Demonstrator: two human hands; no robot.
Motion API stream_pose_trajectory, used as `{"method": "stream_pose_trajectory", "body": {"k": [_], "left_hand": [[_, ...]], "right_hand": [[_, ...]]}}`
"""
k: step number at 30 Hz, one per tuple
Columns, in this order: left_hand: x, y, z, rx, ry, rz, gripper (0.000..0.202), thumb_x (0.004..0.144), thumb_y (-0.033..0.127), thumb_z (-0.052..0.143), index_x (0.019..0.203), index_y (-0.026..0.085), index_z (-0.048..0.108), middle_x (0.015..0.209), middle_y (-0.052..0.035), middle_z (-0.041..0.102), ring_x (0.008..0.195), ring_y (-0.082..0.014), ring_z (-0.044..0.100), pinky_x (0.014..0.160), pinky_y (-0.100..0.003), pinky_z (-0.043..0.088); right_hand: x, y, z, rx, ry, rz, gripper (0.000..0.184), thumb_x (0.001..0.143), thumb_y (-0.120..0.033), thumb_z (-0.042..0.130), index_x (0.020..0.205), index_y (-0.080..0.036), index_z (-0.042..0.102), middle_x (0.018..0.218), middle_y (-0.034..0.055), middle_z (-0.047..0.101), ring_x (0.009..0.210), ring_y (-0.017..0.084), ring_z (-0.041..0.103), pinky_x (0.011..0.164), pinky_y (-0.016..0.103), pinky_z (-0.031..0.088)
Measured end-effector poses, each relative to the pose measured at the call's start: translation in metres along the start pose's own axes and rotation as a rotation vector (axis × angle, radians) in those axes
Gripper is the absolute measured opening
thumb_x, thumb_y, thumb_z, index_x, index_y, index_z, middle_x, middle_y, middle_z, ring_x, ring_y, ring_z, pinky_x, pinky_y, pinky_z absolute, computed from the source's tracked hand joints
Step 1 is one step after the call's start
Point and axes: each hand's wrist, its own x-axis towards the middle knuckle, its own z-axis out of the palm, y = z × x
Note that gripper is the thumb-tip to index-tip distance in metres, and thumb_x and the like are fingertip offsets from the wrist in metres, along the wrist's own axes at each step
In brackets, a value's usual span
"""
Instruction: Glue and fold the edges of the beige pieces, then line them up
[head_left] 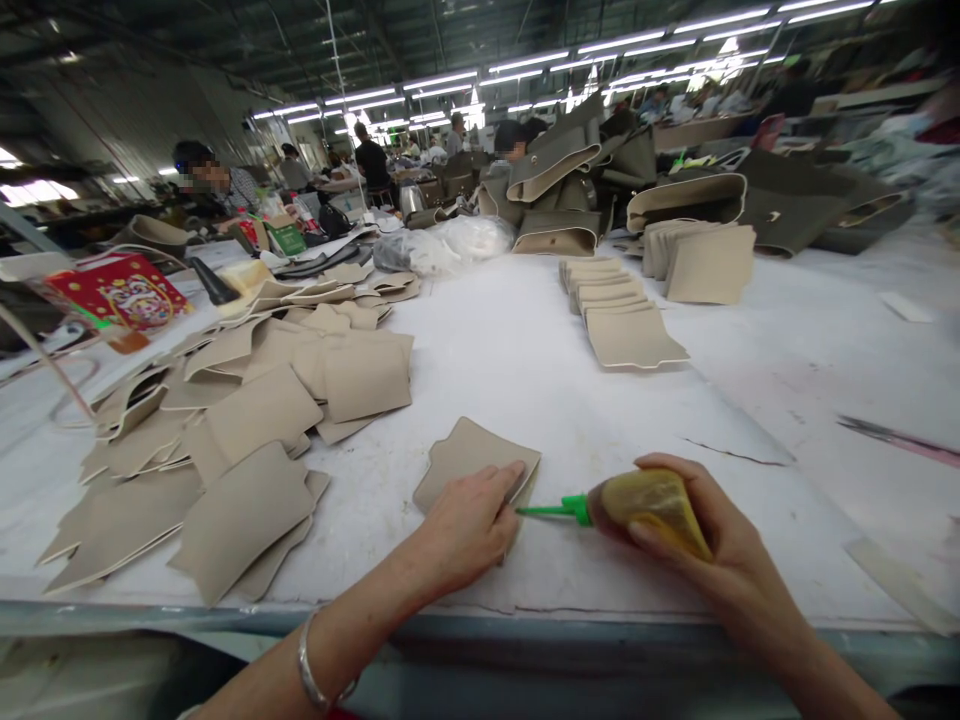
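My left hand (471,520) rests on a beige leather-like panel (465,455) near the table's front edge. Its index finger stretches over the panel's right corner while the other fingers curl under and hold the edge. A pale edge shows below the fingertip; the thumb is hidden. Wrapped in my right hand (720,540) is a squeeze bottle (652,505) of amber liquid, tipped on its side. The bottle's thin green nozzle (551,509) points left, its tip right beside the panel's edge and my left fingers.
Loose beige panels (259,410) pile up on the left. Overlapping panels (630,330) lie in a row beyond my hands, beside another stack (712,262). Dark bags (559,160) heap at the back. Scissors (900,436) lie right. A red box (124,290) stands left; people work behind.
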Motion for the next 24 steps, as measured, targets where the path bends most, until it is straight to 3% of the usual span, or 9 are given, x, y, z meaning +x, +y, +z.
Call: {"method": "stream_pose_trajectory", "body": {"k": [3,9,14,19,24], "left_hand": [[0.001,-0.003,0.0,-0.037,0.003,0.018,0.052,0.088,0.018,0.036,0.137,0.016,0.05,0.121,-0.0085,0.064,0.107,-0.0231,0.06,0.095,-0.034,0.046],[0.002,-0.002,0.0,-0.058,0.014,0.014,0.054,0.086,0.017,0.037,0.138,0.013,0.05,0.122,-0.0101,0.064,0.108,-0.0244,0.06,0.096,-0.036,0.046],[0.002,-0.001,-0.002,-0.053,0.005,0.013,0.054,0.085,0.017,0.037,0.138,0.014,0.05,0.117,-0.0088,0.066,0.104,-0.0234,0.061,0.094,-0.035,0.047],[0.003,-0.003,0.0,-0.097,0.017,0.02,0.054,0.085,0.016,0.038,0.137,0.013,0.052,0.123,-0.0089,0.064,0.107,-0.0229,0.061,0.097,-0.034,0.046],[0.005,-0.005,0.001,-0.121,0.026,0.019,0.054,0.084,0.015,0.038,0.137,0.014,0.052,0.127,-0.008,0.063,0.112,-0.0231,0.059,0.099,-0.034,0.045]], "right_hand": [[0.008,0.003,-0.003,-0.051,0.161,-0.042,0.049,0.079,-0.049,0.072,0.118,-0.026,0.053,0.104,0.0039,0.059,0.087,0.025,0.061,0.074,0.032,0.051],[0.006,-0.004,-0.001,0.017,-0.018,0.004,0.045,0.081,-0.048,0.071,0.116,-0.026,0.053,0.097,0.0024,0.062,0.08,0.023,0.063,0.07,0.03,0.053],[0.013,-0.002,-0.002,-0.046,0.183,-0.025,0.05,0.078,-0.05,0.073,0.118,-0.026,0.053,0.105,0.0037,0.058,0.087,0.025,0.06,0.075,0.033,0.051],[0.01,-0.001,-0.003,-0.022,0.08,-0.019,0.047,0.081,-0.05,0.071,0.117,-0.027,0.053,0.098,0.0033,0.06,0.083,0.024,0.061,0.071,0.032,0.051],[0.015,0.001,-0.005,-0.077,0.22,-0.063,0.052,0.077,-0.053,0.073,0.117,-0.027,0.053,0.105,0.0047,0.058,0.086,0.026,0.059,0.074,0.037,0.051]]}}
